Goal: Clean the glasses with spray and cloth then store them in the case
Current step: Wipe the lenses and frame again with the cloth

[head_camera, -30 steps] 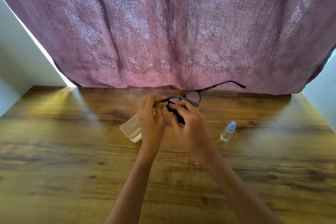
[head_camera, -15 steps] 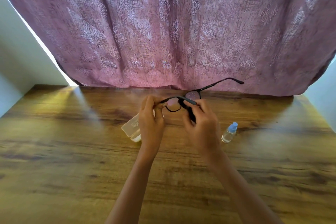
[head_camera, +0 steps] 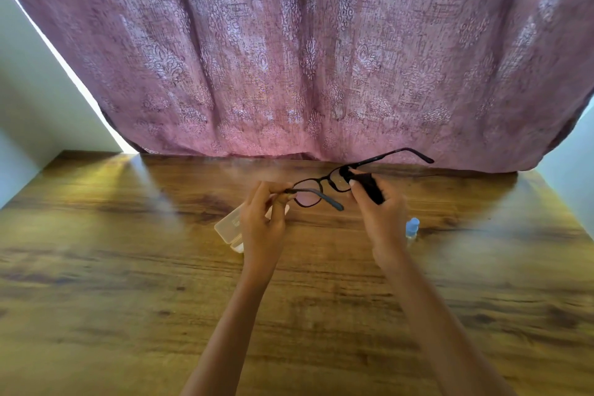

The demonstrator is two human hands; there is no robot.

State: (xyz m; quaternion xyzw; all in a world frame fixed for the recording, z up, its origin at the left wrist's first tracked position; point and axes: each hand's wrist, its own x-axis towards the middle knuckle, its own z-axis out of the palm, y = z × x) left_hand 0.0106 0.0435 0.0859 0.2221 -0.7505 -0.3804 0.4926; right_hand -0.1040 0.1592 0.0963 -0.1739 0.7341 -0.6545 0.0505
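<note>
Rightward goes the right hand (head_camera: 381,219) since half a second ago: its dark cloth (head_camera: 369,188) now sits on the right-side lens of the glasses (head_camera: 313,192) instead of by the bridge, and the two hands are wider apart. The spray bottle (head_camera: 412,224) is now half hidden behind the right wrist.

The right fingers are curled round the cloth, and the thumb tip presses it against the lens. The left hand (head_camera: 262,219) pinches the left end of the frame between thumb and fingertips, with the other fingers folded in. The glasses hang between the hands above the table (head_camera: 128,299), with both temples unfolded, one pointing back toward the person and the other reaching out to the right.

Both forearms rise bare from the bottom edge and spread slightly toward the hands.

Under the left hand, a pale translucent case (head_camera: 229,228) lies on the wood-grain tabletop. The blue-capped bottle stands just right of the right wrist. A patterned mauve curtain (head_camera: 305,58) hangs along the far edge of the table, with pale wall (head_camera: 32,90) at either side and a strip of daylight at its left edge.
</note>
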